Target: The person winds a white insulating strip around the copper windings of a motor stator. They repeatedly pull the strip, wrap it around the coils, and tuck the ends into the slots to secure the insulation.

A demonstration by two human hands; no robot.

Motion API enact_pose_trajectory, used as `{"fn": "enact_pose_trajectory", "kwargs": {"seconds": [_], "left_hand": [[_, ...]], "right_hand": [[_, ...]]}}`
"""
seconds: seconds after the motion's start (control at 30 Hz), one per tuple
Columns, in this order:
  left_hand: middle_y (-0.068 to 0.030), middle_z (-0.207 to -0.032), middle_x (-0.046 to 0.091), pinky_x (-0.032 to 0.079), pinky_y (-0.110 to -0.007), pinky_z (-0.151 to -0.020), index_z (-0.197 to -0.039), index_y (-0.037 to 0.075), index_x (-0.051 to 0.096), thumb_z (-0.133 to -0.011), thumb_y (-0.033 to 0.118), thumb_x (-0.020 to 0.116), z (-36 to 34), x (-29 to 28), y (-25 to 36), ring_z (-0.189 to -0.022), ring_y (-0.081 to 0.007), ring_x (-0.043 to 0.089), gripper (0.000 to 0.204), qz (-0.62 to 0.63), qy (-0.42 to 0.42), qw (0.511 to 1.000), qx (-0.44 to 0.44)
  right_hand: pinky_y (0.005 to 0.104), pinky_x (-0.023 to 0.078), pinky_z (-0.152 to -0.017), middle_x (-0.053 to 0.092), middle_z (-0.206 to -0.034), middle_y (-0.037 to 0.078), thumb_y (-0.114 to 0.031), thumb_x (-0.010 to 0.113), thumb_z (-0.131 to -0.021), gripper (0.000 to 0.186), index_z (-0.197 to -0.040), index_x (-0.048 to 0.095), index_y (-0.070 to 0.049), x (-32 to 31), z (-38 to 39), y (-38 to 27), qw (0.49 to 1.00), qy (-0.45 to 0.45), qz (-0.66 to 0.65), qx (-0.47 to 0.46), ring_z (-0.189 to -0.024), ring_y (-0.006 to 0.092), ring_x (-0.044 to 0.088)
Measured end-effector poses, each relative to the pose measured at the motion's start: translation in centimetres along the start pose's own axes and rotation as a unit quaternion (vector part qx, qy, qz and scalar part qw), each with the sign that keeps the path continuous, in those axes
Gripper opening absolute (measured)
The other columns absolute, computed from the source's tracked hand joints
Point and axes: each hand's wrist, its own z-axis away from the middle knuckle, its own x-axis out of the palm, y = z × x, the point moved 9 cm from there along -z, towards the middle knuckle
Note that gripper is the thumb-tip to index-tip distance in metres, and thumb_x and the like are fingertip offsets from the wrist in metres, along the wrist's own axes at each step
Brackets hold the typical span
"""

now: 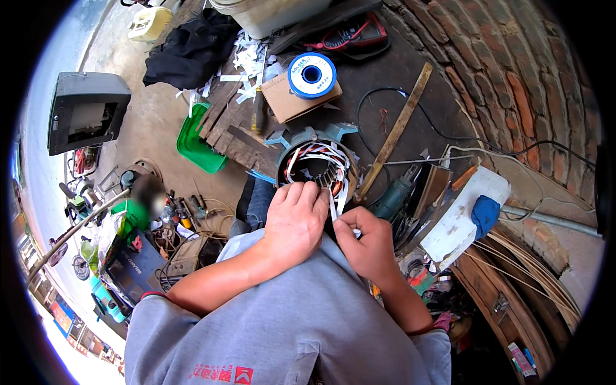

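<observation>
A motor stator (350,183) in a grey-blue housing stands on the bench in front of me, its copper windings (314,151) bound with white tape. My left hand (295,218) lies over its near rim, fingers together and bent into the opening; the fingertips are hidden. From the windings at the right of the opening a white tape strip (332,204) runs toward me. Thumb and forefinger of my right hand (366,239) pinch its lower end, close to my shirt.
Behind the stator, a solder wire spool (312,75) rests on a cardboard box (296,102), beside a screwdriver (258,109) and white paper scraps (251,61). A wooden strip (398,128) and a green power tool (393,196) lie right. A green basin (196,144) sits left; a brick wall (513,77) borders the right.
</observation>
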Motion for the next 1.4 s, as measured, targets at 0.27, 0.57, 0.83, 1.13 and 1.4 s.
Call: {"fn": "enact_pose_trajectory", "kwargs": {"seconds": [0.27,0.57,0.83,1.13,1.4], "left_hand": [[-0.0114,-0.095,0.056,0.045,-0.039,-0.076,-0.116,0.000,0.065,-0.072,0.011,0.072,-0.2,-0.4,-0.4,-0.088,-0.0293,0.055,0.045,0.048,-0.023,0.998,-0.012],[-0.0083,-0.079,0.062,0.051,-0.040,-0.072,-0.090,0.004,0.068,-0.080,0.014,0.071,-2.6,-0.7,-1.0,-0.077,-0.0291,0.061,0.014,0.060,-0.149,0.987,0.030],[-0.0063,-0.071,0.058,0.050,-0.038,-0.061,-0.073,0.009,0.063,-0.075,0.014,0.073,-3.0,-0.9,-0.2,-0.069,-0.0255,0.061,0.012,0.004,-0.059,0.997,0.040],[-0.0070,-0.067,0.055,0.048,-0.039,-0.056,-0.071,0.009,0.058,-0.072,0.011,0.072,-2.8,-0.9,-0.4,-0.063,-0.0265,0.060,0.014,0.014,0.009,1.000,-0.001],[-0.0056,-0.070,0.058,0.049,-0.039,-0.056,-0.089,0.012,0.064,-0.073,0.009,0.068,-3.2,-0.2,0.6,-0.064,-0.0261,0.062,0.017,0.018,-0.044,0.997,0.063]], "right_hand": [[0.0347,0.051,-0.056,0.067,-0.069,0.014,-0.006,0.067,-0.086,0.009,-0.083,0.061,0.000,-0.3,0.3,0.2,1.000,0.023,-0.007,-0.013,-0.059,0.0267,0.068],[0.0347,0.051,-0.057,0.066,-0.070,0.014,-0.007,0.067,-0.086,0.010,-0.084,0.061,0.001,-1.2,0.2,0.9,0.999,0.036,-0.024,-0.007,-0.061,0.0280,0.068],[0.0367,0.051,-0.060,0.067,-0.076,0.015,-0.007,0.067,-0.086,0.009,-0.086,0.061,0.000,-0.9,0.3,0.5,0.999,0.029,-0.017,-0.030,-0.067,0.0303,0.068],[0.0353,0.049,-0.061,0.064,-0.074,0.014,-0.004,0.068,-0.085,0.009,-0.082,0.061,0.001,-1.0,0.8,-1.0,0.997,0.052,0.003,-0.065,-0.065,0.0281,0.064],[0.0392,0.050,-0.060,0.064,-0.075,0.015,-0.006,0.067,-0.084,0.011,-0.080,0.059,0.000,-0.2,1.1,-0.3,0.996,0.027,0.037,-0.075,-0.067,0.0320,0.065]]}}
